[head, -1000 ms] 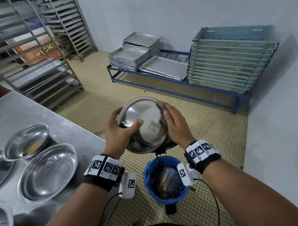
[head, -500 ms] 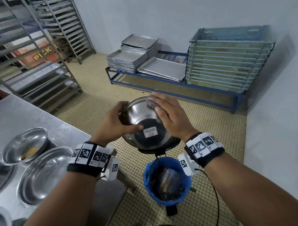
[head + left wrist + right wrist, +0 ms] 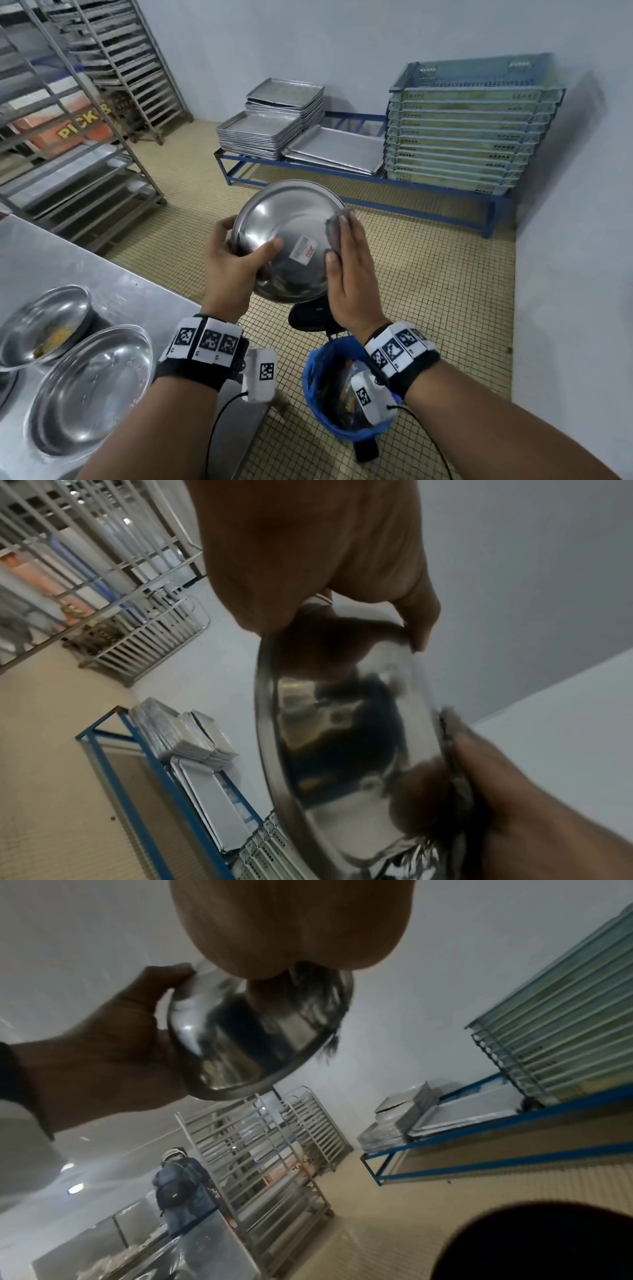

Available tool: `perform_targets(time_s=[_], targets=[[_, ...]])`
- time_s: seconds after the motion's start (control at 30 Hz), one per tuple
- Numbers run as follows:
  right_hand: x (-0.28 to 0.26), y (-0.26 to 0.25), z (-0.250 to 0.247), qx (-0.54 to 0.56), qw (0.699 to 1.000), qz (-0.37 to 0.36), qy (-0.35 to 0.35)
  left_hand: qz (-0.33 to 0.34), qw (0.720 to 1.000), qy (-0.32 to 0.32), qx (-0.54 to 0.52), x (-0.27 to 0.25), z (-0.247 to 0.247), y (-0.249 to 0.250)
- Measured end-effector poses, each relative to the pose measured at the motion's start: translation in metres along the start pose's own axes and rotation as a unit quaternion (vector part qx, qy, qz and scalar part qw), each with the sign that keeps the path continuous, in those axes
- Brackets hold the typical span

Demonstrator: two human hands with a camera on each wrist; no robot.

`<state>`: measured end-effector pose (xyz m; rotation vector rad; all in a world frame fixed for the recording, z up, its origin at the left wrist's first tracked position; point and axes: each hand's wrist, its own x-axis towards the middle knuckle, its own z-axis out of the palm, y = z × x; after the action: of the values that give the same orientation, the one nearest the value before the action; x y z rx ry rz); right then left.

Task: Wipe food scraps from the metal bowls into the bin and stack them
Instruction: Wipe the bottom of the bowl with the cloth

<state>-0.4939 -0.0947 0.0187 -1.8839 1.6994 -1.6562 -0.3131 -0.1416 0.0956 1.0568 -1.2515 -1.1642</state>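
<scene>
Metal bowl (image 3: 287,240), tilted above bin (image 3: 318,387): left hand (image 3: 233,270) grips rim; right hand (image 3: 352,274) presses cloth (image 3: 334,229) flat-fingered.

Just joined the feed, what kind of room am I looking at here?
Probably a commercial kitchen's wash-up or back area: stacked metal trays on a low frame, tall tray racks, stacked crates and a steel table.

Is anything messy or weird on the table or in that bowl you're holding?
One bowl on the table has yellowish food scraps in it. The held bowl has a price sticker on its underside, which the left hand tips toward the camera.
</scene>
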Motion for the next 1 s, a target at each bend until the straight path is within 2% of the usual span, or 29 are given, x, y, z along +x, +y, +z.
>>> perform_targets(time_s=[0.07, 0.2, 0.27, 0.33, 0.37, 0.47, 0.6, 0.67, 0.77, 0.83, 0.9, 1.0], targets=[[0.013, -0.007, -0.002, -0.024, 0.998, -0.065, 0.012, -0.008, 1.000, -0.001, -0.016, -0.006, 0.003, -0.004], [0.052, -0.011, -0.016, 0.012, 1.000, 0.012, 0.022, -0.023, 1.000, -0.002, -0.011, -0.016, 0.009, -0.010], [0.044, -0.013, -0.013, -0.026, 0.999, -0.042, 0.021, -0.032, 0.999, 0.024, -0.036, -0.013, 0.011, -0.009], [0.016, -0.013, -0.003, -0.068, 0.992, -0.108, -0.009, -0.036, 0.994, 0.065, -0.074, -0.007, 0.012, -0.004], [0.000, -0.013, 0.002, -0.079, 0.989, -0.119, -0.028, -0.036, 0.992, 0.083, -0.091, -0.005, 0.013, 0.000], [-0.011, -0.012, 0.010, -0.064, 0.994, -0.083, -0.028, -0.045, 0.987, 0.100, -0.120, -0.007, 0.017, 0.005], [0.047, -0.021, -0.009, -0.016, 0.999, -0.033, 0.029, -0.080, 0.983, 0.099, -0.129, -0.015, 0.023, 0.000], [0.049, -0.019, -0.011, -0.027, 0.998, -0.061, 0.023, -0.088, 0.978, 0.117, -0.147, -0.014, 0.026, 0.002], [0.004, -0.009, 0.006, -0.094, 0.988, -0.122, -0.030, -0.088, 0.968, 0.147, -0.183, -0.006, 0.031, 0.012], [-0.025, -0.004, 0.016, -0.148, 0.979, -0.134, -0.048, -0.089, 0.966, 0.147, -0.192, -0.005, 0.034, 0.015], [-0.021, -0.007, 0.016, -0.174, 0.976, -0.129, -0.036, -0.090, 0.967, 0.146, -0.187, -0.007, 0.037, 0.015], [0.015, -0.019, 0.003, -0.169, 0.978, -0.121, -0.011, -0.100, 0.965, 0.156, -0.184, -0.011, 0.043, 0.012]])
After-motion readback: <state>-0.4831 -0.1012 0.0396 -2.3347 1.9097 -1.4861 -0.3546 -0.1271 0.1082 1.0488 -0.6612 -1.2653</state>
